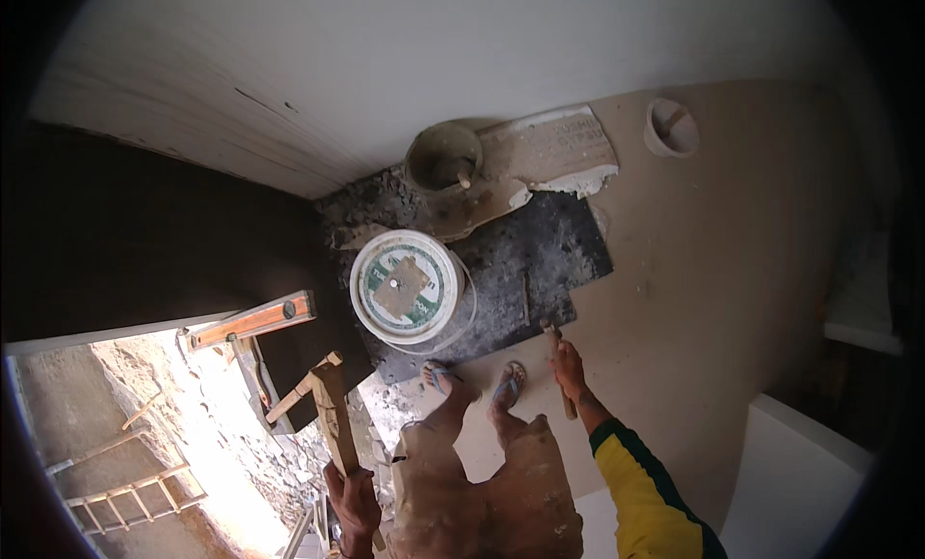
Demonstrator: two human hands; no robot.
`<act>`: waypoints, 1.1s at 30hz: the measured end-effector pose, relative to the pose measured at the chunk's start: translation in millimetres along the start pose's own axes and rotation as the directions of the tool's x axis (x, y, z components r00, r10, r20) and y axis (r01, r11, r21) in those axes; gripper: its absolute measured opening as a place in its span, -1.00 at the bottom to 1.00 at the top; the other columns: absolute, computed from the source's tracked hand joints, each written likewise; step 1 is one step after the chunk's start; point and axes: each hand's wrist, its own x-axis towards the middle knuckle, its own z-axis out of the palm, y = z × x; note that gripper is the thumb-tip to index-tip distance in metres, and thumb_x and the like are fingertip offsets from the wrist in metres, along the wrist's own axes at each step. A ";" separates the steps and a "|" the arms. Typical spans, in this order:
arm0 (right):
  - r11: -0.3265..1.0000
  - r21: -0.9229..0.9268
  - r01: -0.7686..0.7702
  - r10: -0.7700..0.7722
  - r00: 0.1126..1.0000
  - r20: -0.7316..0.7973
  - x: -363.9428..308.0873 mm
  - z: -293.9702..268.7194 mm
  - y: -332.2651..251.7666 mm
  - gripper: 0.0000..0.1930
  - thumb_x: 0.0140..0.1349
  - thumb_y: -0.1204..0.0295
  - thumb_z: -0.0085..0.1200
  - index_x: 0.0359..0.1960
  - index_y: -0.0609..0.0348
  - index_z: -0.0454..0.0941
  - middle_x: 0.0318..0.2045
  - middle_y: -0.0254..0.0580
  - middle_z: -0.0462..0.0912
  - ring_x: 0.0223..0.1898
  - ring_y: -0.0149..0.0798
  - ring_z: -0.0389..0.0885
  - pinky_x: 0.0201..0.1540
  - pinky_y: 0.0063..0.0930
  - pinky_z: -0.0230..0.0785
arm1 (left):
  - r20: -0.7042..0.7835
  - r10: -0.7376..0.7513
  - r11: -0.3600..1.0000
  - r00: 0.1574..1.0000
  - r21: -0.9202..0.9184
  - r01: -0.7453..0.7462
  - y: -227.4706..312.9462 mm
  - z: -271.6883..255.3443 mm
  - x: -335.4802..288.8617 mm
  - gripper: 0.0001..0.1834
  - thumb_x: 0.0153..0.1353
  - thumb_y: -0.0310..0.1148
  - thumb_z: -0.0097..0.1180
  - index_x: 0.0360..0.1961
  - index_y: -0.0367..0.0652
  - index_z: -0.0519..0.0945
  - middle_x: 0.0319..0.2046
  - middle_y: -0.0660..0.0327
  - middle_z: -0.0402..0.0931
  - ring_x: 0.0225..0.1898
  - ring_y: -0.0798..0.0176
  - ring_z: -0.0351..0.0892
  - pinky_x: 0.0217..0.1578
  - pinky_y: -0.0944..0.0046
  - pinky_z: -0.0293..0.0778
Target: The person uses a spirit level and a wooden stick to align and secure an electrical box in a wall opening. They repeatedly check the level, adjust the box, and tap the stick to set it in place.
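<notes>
My left hand [355,503], at the bottom left, is closed around the lower end of a rough wooden block [333,419]. A second, thinner wooden strip [294,395] crosses behind its top; whether the two are joined I cannot tell. My right hand [568,369] grips a hammer [567,402] by its wooden handle, the small head [548,325] pointing forward over the floor. Ahead of my feet stands a white lidded bucket [453,320]. On its lid lies a small brown flat piece [402,287] with a shiny round spot on it.
An orange spirit level [252,320] rests by the opening at left, beyond which a wooden ladder [135,501] shows. A dirty mortar bucket [416,169] stands against the wall near torn cardboard [549,149]. A thin stick [526,299] lies on the black sheet [496,313]. A white bucket [686,140] stands far right.
</notes>
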 end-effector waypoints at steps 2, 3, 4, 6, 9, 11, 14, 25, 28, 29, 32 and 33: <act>0.996 0.082 0.031 -0.041 0.993 0.113 -78.2 -29.8 -21.5 -0.53 0.57 0.00 -0.27 0.05 0.19 0.44 -0.44 -0.25 0.50 -0.67 -0.44 0.39 -0.65 -0.47 0.29 | -0.339 0.201 0.978 0.919 0.016 -0.208 14.5 -53.1 27.0 -0.94 0.22 -0.56 0.12 -0.28 -0.20 0.56 -0.23 -0.08 0.39 -0.21 -0.10 0.48 -0.25 -0.09 0.43; 0.987 0.147 -0.064 0.046 0.991 0.123 -124.9 -39.2 -56.0 -0.56 0.58 0.00 -0.29 -0.05 0.13 0.44 -0.46 -0.28 0.46 -0.67 -0.43 0.39 -0.65 -0.46 0.29 | -0.521 0.139 0.967 0.842 -0.113 -0.230 33.0 -76.8 38.7 -0.96 0.24 -0.53 0.11 -0.29 -0.20 0.56 -0.22 -0.05 0.40 -0.19 -0.06 0.47 -0.18 -0.07 0.44; 0.985 0.155 -0.074 0.054 0.990 0.130 -162.8 -47.1 -78.4 -0.55 0.58 -0.01 -0.31 -0.04 0.13 0.43 -0.47 -0.29 0.44 -0.69 -0.42 0.37 -0.66 -0.46 0.28 | -0.617 0.192 0.961 0.763 -0.041 -0.275 48.3 -107.2 46.8 -0.87 0.36 -0.42 -0.02 -0.26 -0.24 0.54 -0.13 -0.03 0.39 -0.16 0.04 0.47 -0.15 0.04 0.44; 0.986 0.153 -0.070 0.049 0.989 0.140 -201.4 -58.6 -98.8 -0.46 0.57 -0.08 -0.34 -0.01 0.20 0.43 -0.56 -0.32 0.39 -0.69 -0.45 0.35 -0.66 -0.45 0.24 | -0.770 0.221 0.946 0.598 0.020 -0.325 93.1 -165.6 59.3 -0.69 0.50 -0.27 -0.16 -0.28 -0.29 0.49 -0.01 -0.04 0.39 -0.12 0.17 0.48 -0.11 0.17 0.45; 0.820 0.449 0.355 -0.431 0.899 0.077 -253.0 -48.7 -132.5 -0.58 0.54 -0.02 -0.17 0.03 0.03 0.54 -0.62 -0.49 0.38 -0.73 -0.53 0.28 -0.73 -0.60 0.13 | -0.909 0.205 0.798 0.364 -0.061 -0.600 162.6 -225.7 94.1 -0.70 0.51 -0.27 -0.16 -0.29 -0.26 0.49 0.05 -0.10 0.40 -0.18 0.19 0.51 -0.16 0.20 0.50; 0.750 0.484 0.450 -0.541 0.839 0.058 -282.6 -44.9 -182.1 -0.55 0.52 -0.08 -0.17 0.02 0.01 0.53 -0.60 -0.44 0.42 -0.72 -0.54 0.27 -0.74 -0.61 0.05 | -0.954 0.169 0.672 0.246 -0.072 -0.737 189.9 -250.2 105.9 -0.71 0.52 -0.29 -0.17 -0.27 -0.25 0.49 0.09 -0.13 0.41 -0.22 0.21 0.54 -0.23 0.25 0.53; 0.757 0.381 0.531 -0.633 0.740 0.227 -335.5 -57.8 -297.4 -0.44 0.59 -0.04 -0.38 0.03 0.23 0.46 -0.58 -0.31 0.41 -0.67 -0.48 0.34 -0.61 -0.47 0.22 | -0.964 0.187 0.593 0.191 -0.044 -0.804 218.5 -270.1 127.6 -0.72 0.56 -0.25 -0.16 -0.22 -0.20 0.50 0.12 -0.10 0.42 -0.23 0.24 0.58 -0.32 0.31 0.54; 0.101 -0.162 0.982 -0.661 0.188 0.727 -348.4 -27.9 -444.2 -0.48 0.57 0.03 -0.22 0.28 0.15 0.47 -0.17 0.09 0.74 -0.14 0.22 0.71 -0.15 -0.09 0.54 | -0.445 0.387 0.693 0.807 -0.437 -0.573 182.3 -352.9 232.7 -0.84 0.46 -0.36 0.10 -0.23 -0.24 0.61 -0.17 0.20 0.41 -0.30 0.36 0.50 -0.33 0.35 0.48; -0.026 -0.099 0.995 -0.031 0.098 0.995 -363.1 43.0 -504.7 -0.49 0.58 0.05 -0.21 0.39 0.02 0.40 -0.13 0.02 0.75 -0.12 0.06 0.75 -0.02 -0.18 0.52 | -0.147 0.491 0.809 0.859 -0.289 -0.512 153.2 -338.6 310.6 -0.85 0.44 -0.36 0.12 -0.22 -0.22 0.62 -0.22 0.15 0.44 -0.26 0.16 0.54 -0.19 0.18 0.50; 0.038 0.038 0.999 0.087 -0.042 0.995 -363.4 75.6 -520.3 -0.51 0.57 0.04 -0.22 0.30 0.07 0.45 -0.14 0.04 0.74 -0.13 0.06 0.74 -0.02 -0.17 0.51 | -0.069 0.523 0.814 0.850 -0.256 -0.522 143.5 -327.7 340.0 -0.85 0.43 -0.35 0.12 -0.22 -0.21 0.62 -0.23 0.13 0.44 -0.23 0.12 0.53 -0.15 0.16 0.48; 0.233 0.293 0.927 0.267 -0.351 0.898 -394.2 159.9 -590.6 -0.52 0.57 0.02 -0.22 0.18 0.12 0.50 -0.15 0.05 0.72 -0.15 0.06 0.73 -0.03 -0.15 0.50 | -0.024 0.605 0.696 0.796 -0.470 -0.543 127.2 -269.9 389.8 -0.84 0.42 -0.32 0.12 -0.22 -0.19 0.61 -0.24 0.07 0.45 -0.14 0.03 0.53 -0.05 0.10 0.44; 0.232 0.325 0.917 0.280 -0.383 0.880 -424.8 174.1 -621.7 -0.52 0.57 0.02 -0.22 0.17 0.13 0.50 -0.16 0.04 0.72 -0.15 0.07 0.72 -0.04 -0.14 0.50 | -0.046 0.608 0.653 0.793 -0.539 -0.532 133.9 -262.3 385.6 -0.84 0.41 -0.31 0.11 -0.22 -0.18 0.61 -0.24 0.05 0.45 -0.10 0.00 0.52 -0.02 0.08 0.43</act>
